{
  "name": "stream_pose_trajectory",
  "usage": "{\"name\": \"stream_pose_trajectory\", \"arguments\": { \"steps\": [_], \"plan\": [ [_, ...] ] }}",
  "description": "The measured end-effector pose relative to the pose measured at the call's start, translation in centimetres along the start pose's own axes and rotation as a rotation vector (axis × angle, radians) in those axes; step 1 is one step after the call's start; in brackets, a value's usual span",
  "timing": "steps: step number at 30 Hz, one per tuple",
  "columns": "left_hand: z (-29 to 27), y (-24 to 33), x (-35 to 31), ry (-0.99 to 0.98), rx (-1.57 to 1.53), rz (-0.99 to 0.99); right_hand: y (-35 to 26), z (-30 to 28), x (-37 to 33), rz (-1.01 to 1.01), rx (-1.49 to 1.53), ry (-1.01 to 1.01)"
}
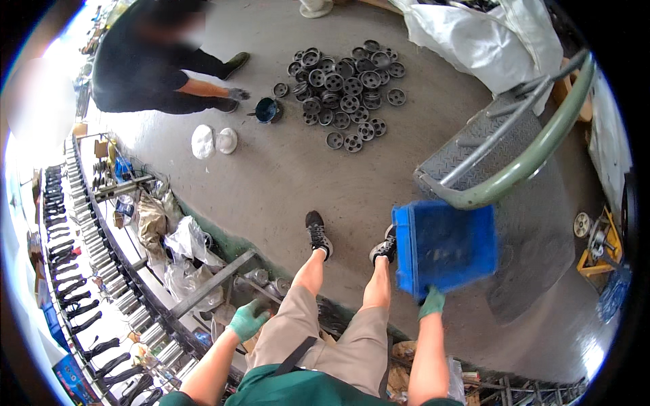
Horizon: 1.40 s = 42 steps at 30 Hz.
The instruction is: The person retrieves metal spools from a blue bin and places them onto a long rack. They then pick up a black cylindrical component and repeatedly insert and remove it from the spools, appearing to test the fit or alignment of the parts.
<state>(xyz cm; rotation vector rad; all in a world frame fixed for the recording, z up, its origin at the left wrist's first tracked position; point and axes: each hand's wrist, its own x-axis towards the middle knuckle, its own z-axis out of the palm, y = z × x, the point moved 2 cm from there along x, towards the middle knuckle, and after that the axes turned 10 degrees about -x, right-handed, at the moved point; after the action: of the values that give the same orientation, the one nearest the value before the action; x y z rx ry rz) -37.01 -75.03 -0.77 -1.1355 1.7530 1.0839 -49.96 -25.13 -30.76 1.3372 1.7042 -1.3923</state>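
**Blue crate hangs off the right grip; left grip has nothing visible in it**

Biggest first. I'm looking down at a grey-brown floor (257, 183), roller conveyor (141, 318) along my left, white sack (484, 40) far right. Green-railed step (504, 188) sits between sack and crate; its rail passes just beyond the crate. Contact between them: can't tell.

Co-worker (135, 64) bends at upper left. Wheel pile (352, 86) lies ahead on the floor, loosely heaped, probably so single wheels pick off easily.

Blue crate (447, 247) is beside my right leg, mouth visible from above. Likely carried out there to clear the knee. Blurred a bit; can't confirm floor contact.

Bucket (277, 116) stands between co-worker and pile, presumably for reach to both.

Right grip (432, 303), green-gloved, is closed on the crate's near edge. Left grip (249, 320), also gloved, is loosely open by the left thigh, maybe for balance.
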Motion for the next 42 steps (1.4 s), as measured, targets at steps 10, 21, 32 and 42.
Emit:
{"name": "stream_pose_trajectory", "arguments": {
  "steps": [10, 21, 32, 42],
  "plan": [
    [-0.7, -6.8, 4.6, 0.043, -0.181, -0.021, 8.3, 16.3, -9.9, 0.085, -0.119, -0.465],
    [-1.1, -18.3, 4.3, 0.237, -0.675, -0.3, -1.8, 54.4, 2.6, -0.557, -1.672, -0.449],
    [-2.3, -15.5, 6.4, 0.261, -0.477, -0.153, -5.8, 59.7, 0.9, -0.867, -1.105, -0.453],
    [-8.1, -4.2, 7.2, 0.011, -0.545, 0.297, 1.1, 5.5, -7.5, -0.224, -1.404, -0.168]
  ]
}}
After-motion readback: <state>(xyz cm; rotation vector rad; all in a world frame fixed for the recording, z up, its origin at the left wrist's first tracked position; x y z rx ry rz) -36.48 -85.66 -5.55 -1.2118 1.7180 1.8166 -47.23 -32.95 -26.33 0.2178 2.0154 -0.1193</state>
